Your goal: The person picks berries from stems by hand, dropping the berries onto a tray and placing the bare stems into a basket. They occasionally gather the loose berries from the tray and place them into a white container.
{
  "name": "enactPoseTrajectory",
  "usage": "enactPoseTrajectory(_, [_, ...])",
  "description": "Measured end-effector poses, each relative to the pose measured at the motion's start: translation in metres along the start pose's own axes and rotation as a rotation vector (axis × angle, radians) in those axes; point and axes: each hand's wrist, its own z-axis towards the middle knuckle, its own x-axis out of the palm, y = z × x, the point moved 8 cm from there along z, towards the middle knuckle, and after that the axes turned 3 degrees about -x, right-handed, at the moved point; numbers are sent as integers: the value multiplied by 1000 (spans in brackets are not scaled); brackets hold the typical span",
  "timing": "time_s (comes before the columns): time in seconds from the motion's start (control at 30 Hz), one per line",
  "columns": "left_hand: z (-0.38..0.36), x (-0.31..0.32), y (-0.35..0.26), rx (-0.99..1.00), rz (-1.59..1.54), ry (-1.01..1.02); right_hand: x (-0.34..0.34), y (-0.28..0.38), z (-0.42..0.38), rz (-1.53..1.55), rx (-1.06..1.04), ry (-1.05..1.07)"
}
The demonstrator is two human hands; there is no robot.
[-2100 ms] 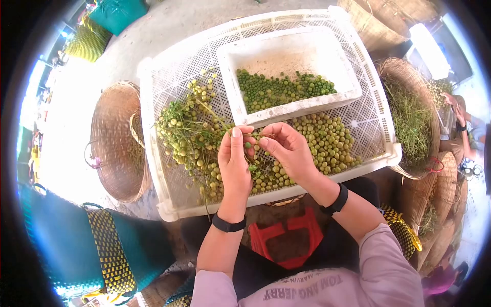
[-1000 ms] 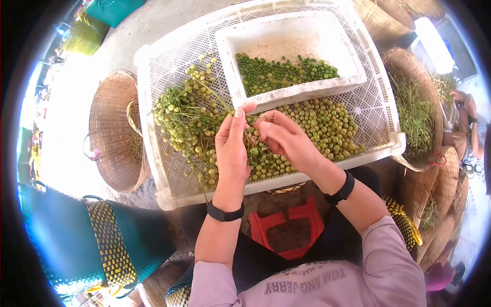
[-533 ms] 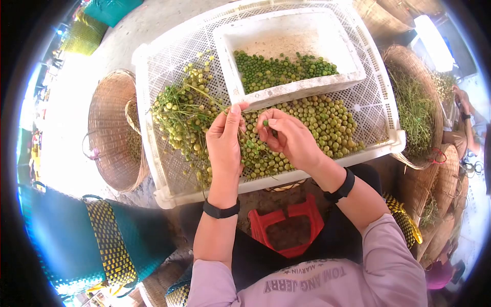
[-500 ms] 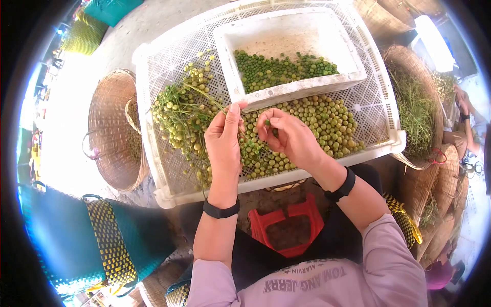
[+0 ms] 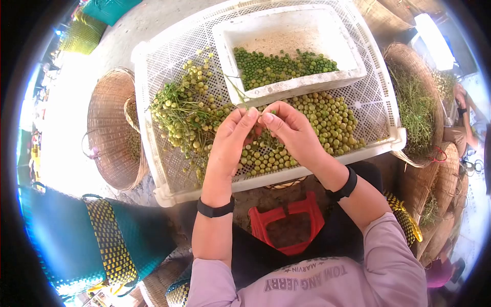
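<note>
My left hand [image 5: 228, 140] is closed in a pinch on a thin green stem [image 5: 238, 91], whose tip sticks up past the fingers. Thumb to thumb with it, my right hand [image 5: 299, 135] is pinched too, and a bit of a small green berry [image 5: 273, 112] shows at its fingertips. Both hands hover over a white perforated tray [image 5: 377, 97]. Loose yellow-green berries [image 5: 327, 120] lie under and beside them. Stemmed bunches [image 5: 186, 110] are heaped on the tray's left. Behind the hands, a white foam box [image 5: 312, 85] holds small dark green berries [image 5: 281, 69].
A wicker basket [image 5: 110, 138] stands left of the tray. At right, another basket [image 5: 391, 66] is full of green stalks [image 5: 414, 112], and a person's arm [image 5: 463, 102] shows beyond it. A red stool [image 5: 261, 225] is below, a teal woven bag [image 5: 56, 225] at lower left.
The hands have come together until their fingertips nearly meet, the left moving right and slightly down. The green stem now points up from the left fingers.
</note>
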Motion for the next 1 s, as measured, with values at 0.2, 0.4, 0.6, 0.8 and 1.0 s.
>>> enactPoseTrajectory(0.2, [0, -3, 0, 52, 246, -26, -8, 11, 3, -255, -55, 23])
enactPoseTrajectory(0.4, [-4, 2, -10, 110, 266, 16, -10, 19, 7, -488, -187, 55])
enactPoseTrajectory(0.6, [-6, 3, 0, -45, 45, 131, -7, 5, 3, -227, 128, 163])
enactPoseTrajectory(0.8, [-10, 10, -1, -74, -202, 255, 5, -9, -8, 429, 370, 282])
enactPoseTrajectory(1.0, [-3, -6, -10, 87, -206, 112, -3, -12, -5, 534, 373, 214])
